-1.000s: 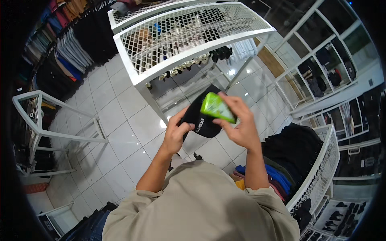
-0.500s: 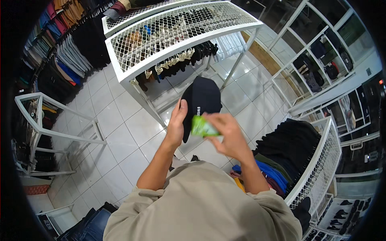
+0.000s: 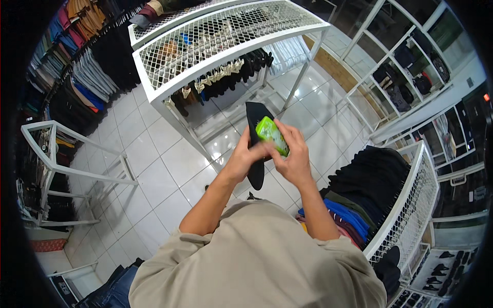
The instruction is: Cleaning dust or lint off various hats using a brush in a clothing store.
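Black cap (image 3: 253,120) is up in the air over the white tiled floor (image 3: 159,167), held between the near edge of the white mesh-topped rack (image 3: 144,77) and the person's beige top (image 3: 257,256). Cap shows nearly edge-on, its long way running up and down the view. Left hand (image 3: 244,159) grips it from the left side, fingers partly hidden, thumb stretched to the right, blurred, across the lower part of the green pack (image 3: 271,132); can't tell if it presses. Right hand (image 3: 294,156) grasps that pack, fingers bent along its right side, thumb low, near the left thumb. Pack overlaps the right side of the cap in this view; touching or not, can't tell. Pack is shiny, bright green with a paler patch, tilted, upper end leaning left.

Around: dark garments (image 3: 233,84) hang under the rack's near edge, white garments (image 3: 288,55) under its right end. Lower right, black clothes (image 3: 367,177) and blue clothes (image 3: 339,211) hang alongside a white mesh panel (image 3: 408,210). Small white frame (image 3: 92,175) stands at left; dark blue jeans (image 3: 115,286) show at bottom left.
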### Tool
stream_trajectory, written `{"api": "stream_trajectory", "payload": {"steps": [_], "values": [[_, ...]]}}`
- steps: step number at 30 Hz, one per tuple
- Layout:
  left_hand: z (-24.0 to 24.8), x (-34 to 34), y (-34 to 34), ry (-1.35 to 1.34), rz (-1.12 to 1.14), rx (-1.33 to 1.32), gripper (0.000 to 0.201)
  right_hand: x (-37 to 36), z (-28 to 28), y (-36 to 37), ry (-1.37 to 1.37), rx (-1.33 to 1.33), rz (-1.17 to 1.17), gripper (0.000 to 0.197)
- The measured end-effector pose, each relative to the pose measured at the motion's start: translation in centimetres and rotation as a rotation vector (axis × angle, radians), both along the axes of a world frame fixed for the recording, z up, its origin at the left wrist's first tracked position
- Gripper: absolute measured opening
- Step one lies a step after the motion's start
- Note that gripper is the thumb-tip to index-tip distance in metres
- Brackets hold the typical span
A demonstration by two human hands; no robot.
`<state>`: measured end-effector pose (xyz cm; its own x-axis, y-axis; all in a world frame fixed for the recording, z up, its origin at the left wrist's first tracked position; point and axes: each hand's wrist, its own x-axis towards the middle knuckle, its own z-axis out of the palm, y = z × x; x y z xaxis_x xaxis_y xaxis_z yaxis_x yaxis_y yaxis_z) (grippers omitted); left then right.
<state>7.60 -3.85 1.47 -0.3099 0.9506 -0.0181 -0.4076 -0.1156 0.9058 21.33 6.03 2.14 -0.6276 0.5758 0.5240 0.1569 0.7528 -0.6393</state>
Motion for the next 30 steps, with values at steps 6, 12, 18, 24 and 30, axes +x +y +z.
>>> {"api": "stream_trajectory", "payload": {"steps": [6, 12, 18, 24, 30], "values": [[-0.9, -0.4, 0.0, 0.007, 0.262, -0.063, 0.047, -1.1, -0.1, 0.5, 0.005, 0.067, -0.093, 0.073], [-2.1, -2.9, 0.7, -0.550, 0.291, -0.101, 0.026, 1.0, 1.2, 0.6, -0.186, 0.154, 0.141, 0.076], [-1.8, -3.4, 0.8, -0.542, 0.239, -0.126, 0.028, -1.3, 0.5, 1.2, -0.137, 0.190, 0.110, 0.071], [-0.4, -4.3, 0.1, -0.594, 0.277, -0.158, 0.034, -0.6, 2.1, 1.3, -0.090, 0.114, 0.127, 0.069], [0.0, -7.6, -0.9, -0.622, 0.235, 0.215, 0.049, 2.6, -2.3, 2.2, -0.327, 0.068, 0.237, 0.067]]}}
